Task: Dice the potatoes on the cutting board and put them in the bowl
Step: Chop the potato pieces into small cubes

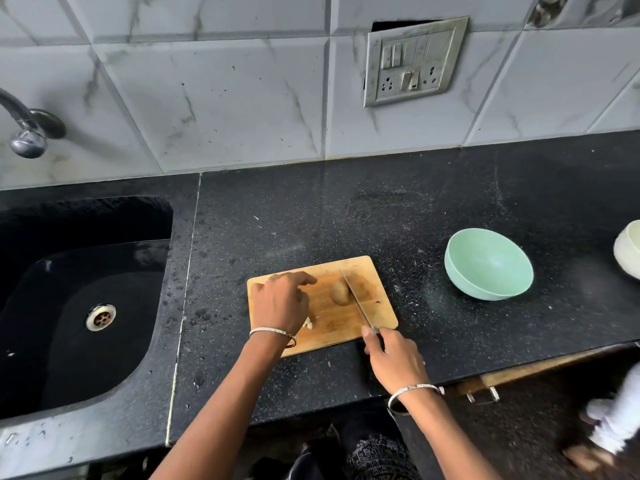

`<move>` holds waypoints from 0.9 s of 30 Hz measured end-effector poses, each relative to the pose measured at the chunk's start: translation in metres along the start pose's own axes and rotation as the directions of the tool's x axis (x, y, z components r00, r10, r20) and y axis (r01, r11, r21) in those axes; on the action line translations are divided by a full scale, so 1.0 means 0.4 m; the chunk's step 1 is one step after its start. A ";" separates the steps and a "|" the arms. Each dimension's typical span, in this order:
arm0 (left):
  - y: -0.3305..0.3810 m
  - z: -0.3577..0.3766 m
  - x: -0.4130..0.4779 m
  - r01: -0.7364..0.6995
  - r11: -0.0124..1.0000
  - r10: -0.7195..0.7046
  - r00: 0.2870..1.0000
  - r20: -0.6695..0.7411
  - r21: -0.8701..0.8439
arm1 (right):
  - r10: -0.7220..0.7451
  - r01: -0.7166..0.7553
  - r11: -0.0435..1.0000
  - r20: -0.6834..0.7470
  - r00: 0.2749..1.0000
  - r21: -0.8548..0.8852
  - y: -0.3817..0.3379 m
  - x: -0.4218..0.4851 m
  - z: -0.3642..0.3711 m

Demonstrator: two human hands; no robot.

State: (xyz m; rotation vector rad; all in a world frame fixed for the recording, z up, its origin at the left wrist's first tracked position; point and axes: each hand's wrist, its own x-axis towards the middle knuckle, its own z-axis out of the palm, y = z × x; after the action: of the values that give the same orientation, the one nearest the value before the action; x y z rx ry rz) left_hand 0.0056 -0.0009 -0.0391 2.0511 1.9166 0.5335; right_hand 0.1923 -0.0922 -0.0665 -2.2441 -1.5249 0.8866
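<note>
Wooden cutting board (379,315) bears potato (340,292); right hand (394,362) grips knife (358,303).

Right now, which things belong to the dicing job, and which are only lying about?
Job: board, potato, knife, green bowl, left hand, right hand.
Lying about: sink, tap, socket, white bowl.

Potato (340,292) on cutting board (375,308); bowl (488,265) right of board; sink (79,306) left.
</note>
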 end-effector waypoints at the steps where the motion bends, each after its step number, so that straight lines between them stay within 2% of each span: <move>1: 0.007 0.001 0.002 -0.013 1.000 0.014 1.000 0.010 -0.023 | -0.015 0.015 1.000 0.008 1.000 0.001 -0.006 -0.003 0.005; 5: 0.033 0.024 -0.001 -0.044 0.997 0.037 0.992 0.118 0.061 | -0.020 0.020 1.000 0.008 1.000 0.020 -0.026 -0.014 0.013; 10: 0.035 0.053 0.013 -0.078 0.993 0.066 0.988 0.140 0.084 | -0.033 0.035 0.993 -0.015 0.999 0.109 -0.031 -0.019 -0.002; 17: 0.020 0.068 0.022 -0.117 0.987 0.129 0.984 0.119 -0.108 | -0.064 0.063 0.994 0.012 0.998 0.093 -0.057 -0.038 -0.002; 27: 0.016 0.070 0.026 -0.081 0.964 0.119 0.983 0.138 -0.251 | -0.080 0.080 0.997 0.030 0.996 -0.012 -0.072 -0.004 -0.003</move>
State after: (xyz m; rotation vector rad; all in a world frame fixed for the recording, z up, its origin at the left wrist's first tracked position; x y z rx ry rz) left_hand 0.0246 0.0102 -0.0605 1.9749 1.5822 0.5871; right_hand 0.1714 -0.0820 -0.0492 -2.1714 -1.6262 0.8922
